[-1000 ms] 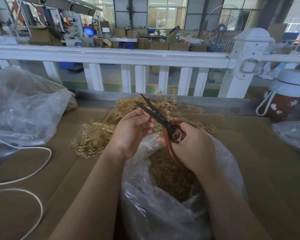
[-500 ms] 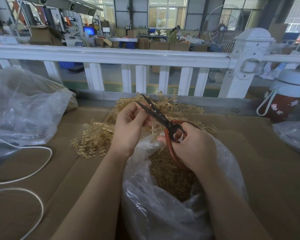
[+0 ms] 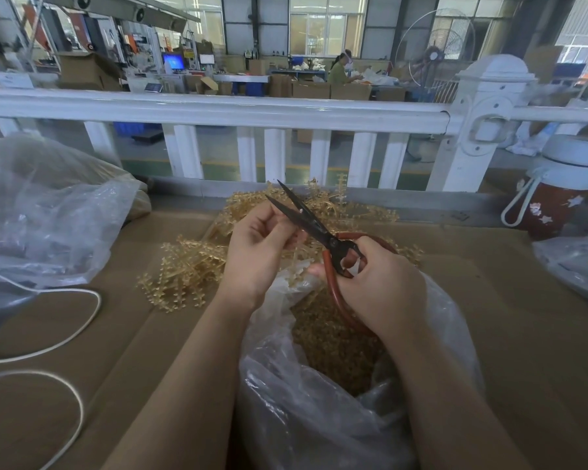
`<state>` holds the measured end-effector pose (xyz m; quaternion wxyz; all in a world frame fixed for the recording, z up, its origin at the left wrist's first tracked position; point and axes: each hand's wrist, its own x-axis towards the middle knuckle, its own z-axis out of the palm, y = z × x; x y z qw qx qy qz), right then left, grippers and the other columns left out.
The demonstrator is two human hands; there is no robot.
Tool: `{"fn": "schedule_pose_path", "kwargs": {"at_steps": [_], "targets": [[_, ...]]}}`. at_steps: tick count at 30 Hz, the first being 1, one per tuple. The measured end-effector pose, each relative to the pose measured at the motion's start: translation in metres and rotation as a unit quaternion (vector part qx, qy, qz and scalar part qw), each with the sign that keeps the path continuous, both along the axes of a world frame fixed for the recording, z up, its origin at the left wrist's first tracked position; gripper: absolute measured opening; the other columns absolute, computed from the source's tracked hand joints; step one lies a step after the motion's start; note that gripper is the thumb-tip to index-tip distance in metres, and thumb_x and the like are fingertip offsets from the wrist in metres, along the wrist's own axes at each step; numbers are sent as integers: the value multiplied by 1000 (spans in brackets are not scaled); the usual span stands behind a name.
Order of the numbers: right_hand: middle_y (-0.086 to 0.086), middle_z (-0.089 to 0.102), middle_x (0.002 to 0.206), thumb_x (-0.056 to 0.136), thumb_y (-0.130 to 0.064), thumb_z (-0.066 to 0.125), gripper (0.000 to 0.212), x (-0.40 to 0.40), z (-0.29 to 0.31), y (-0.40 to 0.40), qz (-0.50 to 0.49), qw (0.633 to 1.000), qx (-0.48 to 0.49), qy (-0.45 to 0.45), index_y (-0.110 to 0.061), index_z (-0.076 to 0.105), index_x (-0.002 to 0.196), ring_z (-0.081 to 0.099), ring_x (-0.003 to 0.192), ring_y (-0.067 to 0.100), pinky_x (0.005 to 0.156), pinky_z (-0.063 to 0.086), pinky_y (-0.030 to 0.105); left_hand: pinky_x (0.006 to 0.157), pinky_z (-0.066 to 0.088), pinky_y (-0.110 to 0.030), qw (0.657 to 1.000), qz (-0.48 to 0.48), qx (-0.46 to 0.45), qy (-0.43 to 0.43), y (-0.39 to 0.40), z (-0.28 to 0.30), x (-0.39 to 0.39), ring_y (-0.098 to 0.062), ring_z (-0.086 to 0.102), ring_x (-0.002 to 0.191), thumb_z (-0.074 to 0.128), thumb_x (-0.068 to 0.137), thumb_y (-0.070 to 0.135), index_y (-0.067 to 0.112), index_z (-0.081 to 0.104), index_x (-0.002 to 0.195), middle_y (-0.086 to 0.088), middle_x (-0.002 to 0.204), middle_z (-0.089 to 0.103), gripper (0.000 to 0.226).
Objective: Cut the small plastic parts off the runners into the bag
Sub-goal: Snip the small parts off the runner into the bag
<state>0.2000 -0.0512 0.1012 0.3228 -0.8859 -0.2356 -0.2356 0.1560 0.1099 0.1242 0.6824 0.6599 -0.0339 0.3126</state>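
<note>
Scissors, one pair, black blades parted and pointing far-left, red handle loops; right hand grips the loops, fingers curled round them.
Left hand, one, fingers and thumb curled toward the blades, pinching what looks like a thin pale runner beside the parted blades; the piece itself is too small to make out clearly.
Runners, one loose heap, too many to count, tan plastic sprigs spread on the table just beyond both hands, reaching to the far edge.
Bag, one, clear plastic, mouth open under the hands, at near centre; cut parts fill its inside, a tan mass partly hidden by the right wrist and the handle loop.
Second clear bag, one, crumpled, far left on the table.
Third bag, one, at the right edge, only partly in view.
Cord, one, white, looping across the near left.
Bottle, one, white lid and strap, red body, far right.
Railing, one, white, along the far edge of the table.
</note>
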Motion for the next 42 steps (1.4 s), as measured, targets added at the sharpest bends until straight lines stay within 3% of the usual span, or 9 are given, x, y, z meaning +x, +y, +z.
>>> {"fn": "schedule_pose_path", "kwargs": {"at_steps": [4, 11, 18, 21, 25, 29, 33, 38, 42], "targets": [[-24, 60, 70, 62, -96, 40, 72, 2, -4, 0, 15, 1000, 7, 8, -30, 61, 80, 51, 62, -10, 53, 33, 10, 66, 48, -19, 1000, -18, 11, 3, 0, 0, 0, -11, 57, 68, 51, 98, -2, 13, 68, 91, 0, 76, 66, 24], [-18, 62, 68, 64, -93, 45, 70, 3, -4, 1, 24, 999, 23, 3, -27, 64, 79, 53, 62, -7, 54, 36, 9, 72, 45, -33, 1000, -31, 3, -2, 0, -2, 1, -24, 53, 74, 50, 98, -2, 10, 67, 92, -8, 79, 64, 22], [-23, 55, 66, 62, -93, 44, 73, 4, -2, 0, 19, 1000, 21, 8, -23, 63, 76, 50, 59, -7, 52, 35, 14, 72, 50, -26, 999, -30, -3, 14, 1, -2, 2, -16, 62, 73, 51, 100, 4, 11, 66, 94, -1, 81, 69, 18], [-22, 57, 65, 62, -91, 49, 69, 3, -3, 0, 35, 999, 29, 27, -25, 64, 78, 53, 58, -4, 53, 38, 17, 68, 52, -29, 996, -50, -57, 36, 1, -1, 4, -18, 65, 75, 46, 104, 9, 5, 59, 102, -8, 88, 70, 14], [-18, 65, 67, 63, -87, 60, 60, 4, -5, -1, 29, 989, 131, 56, -29, 66, 78, 61, 65, -2, 61, 49, 19, 66, 58, -33, 976, -84, -198, 29, 5, 4, 2, -22, 70, 77, 35, 107, 10, 9, 50, 99, -11, 87, 72, 17], [-14, 66, 67, 62, -89, 58, 61, 7, -4, -2, 7, 977, 203, 73, -28, 64, 73, 62, 67, 1, 61, 45, 23, 70, 59, -32, 946, -102, -306, 22, 10, 8, -1, -18, 72, 77, 36, 106, 14, 9, 51, 103, -7, 84, 72, 16], [-22, 63, 67, 58, -99, 47, 69, 6, -4, -3, 4, 972, 221, 86, -31, 58, 66, 61, 68, 0, 58, 40, 21, 74, 61, -33, 924, -104, -365, 36, 12, 10, -2, -15, 74, 79, 40, 106, 20, 8, 52, 119, -4, 85, 74, 21], [-22, 60, 63, 62, -95, 50, 65, 7, -5, -3, 6, 971, 225, 83, -30, 54, 63, 58, 62, 3, 56, 39, 23, 68, 60, -31, 896, -99, -431, 30, 13, 12, -3, -14, 73, 76, 41, 106, 19, 4, 48, 135, -7, 87, 72, 33], [-19, 61, 61, 63, -92, 50, 62, 8, -5, -3, 0, 976, 204, 78, -30, 57, 64, 59, 62, 2, 56, 39, 23, 69, 59, -32, 894, -92, -438, 34, 13, 13, -4, -15, 70, 79, 40, 107, 19, 1, 41, 147, -7, 92, 68, 45]]}}
